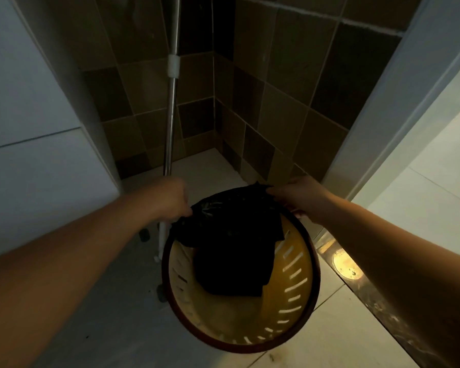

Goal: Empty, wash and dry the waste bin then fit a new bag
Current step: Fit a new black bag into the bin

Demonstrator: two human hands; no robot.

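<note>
- On the pale floor tiles (pixel 343 328), just beside a metal pole (pixel 171 107), I see the yellow slotted bin (pixel 290 296) standing upright.
- My left hand (pixel 168 197) and right hand (pixel 300 195) each pinch an edge of the black bag (pixel 234 235), spread at the far rim.
- The bag's body hangs into the bin, not yet opened out.
- I judge emptying and washing done; drying I cannot tell. Folding the bag over the rim remains.

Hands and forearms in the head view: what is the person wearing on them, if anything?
Nothing shows: the left hand and the right hand are bare, with no gloves, rings or watch visible. Both forearms are uncovered to the frame edge; no sleeve comes into view. The light is dim, so fine marks cannot be told.
</note>
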